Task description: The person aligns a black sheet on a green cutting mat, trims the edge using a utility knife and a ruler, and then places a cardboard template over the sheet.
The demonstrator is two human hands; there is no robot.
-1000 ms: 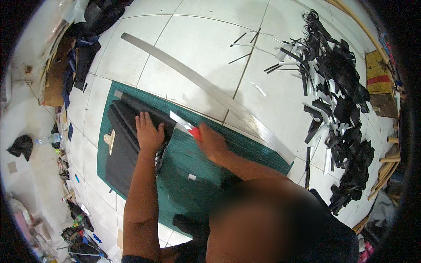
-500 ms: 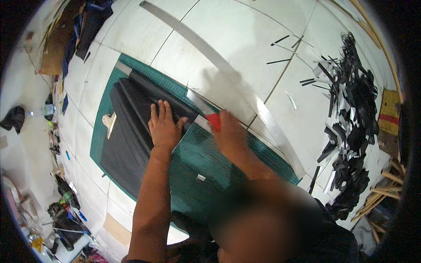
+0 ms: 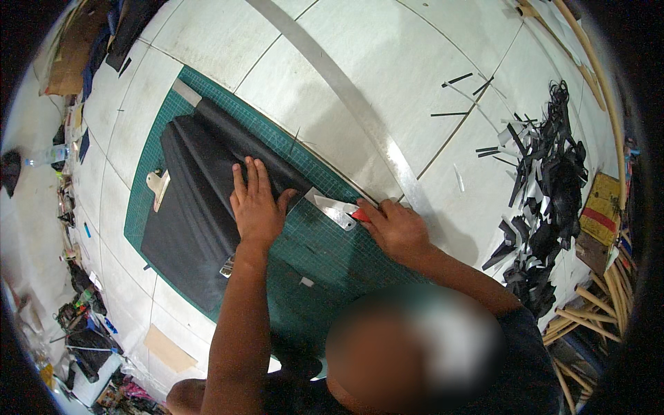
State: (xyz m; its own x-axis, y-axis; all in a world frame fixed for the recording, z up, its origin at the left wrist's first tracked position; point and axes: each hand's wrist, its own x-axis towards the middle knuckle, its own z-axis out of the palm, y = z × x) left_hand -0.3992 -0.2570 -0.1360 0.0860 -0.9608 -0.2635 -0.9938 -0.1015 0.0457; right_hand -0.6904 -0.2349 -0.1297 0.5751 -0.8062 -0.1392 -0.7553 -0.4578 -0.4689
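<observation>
Black cloth [image 3: 190, 221] lies partly bunched on a green gridded cutting mat [image 3: 304, 270]. Along the mat's far side, the cloth covers the middle of a metal ruler [image 3: 339, 218], whose two ends stick out. My left hand [image 3: 257, 211] lies on the cloth near the ruler's right end, fingers stretched out and thumb apart. To its right, my right hand [image 3: 400, 232] is closed round the red handle of a knife [image 3: 332, 205]. The broad, pale blade points left above the ruler's bare end. Most of the handle is hidden in the fist.
A long metal strip [image 3: 346, 93] lies on the white tiled floor beyond the mat. Black and white scraps [image 3: 546, 200] are heaped at right, near wooden sticks [image 3: 598, 311]. A metal clip [image 3: 159, 188] sits at the cloth's left edge. Assorted clutter [image 3: 86, 332] lines the left.
My right hand has moved right with the knife, and the blade has swung from pointing up and left to pointing mostly left. My left hand stays on the cloth. The view has shifted slightly.
</observation>
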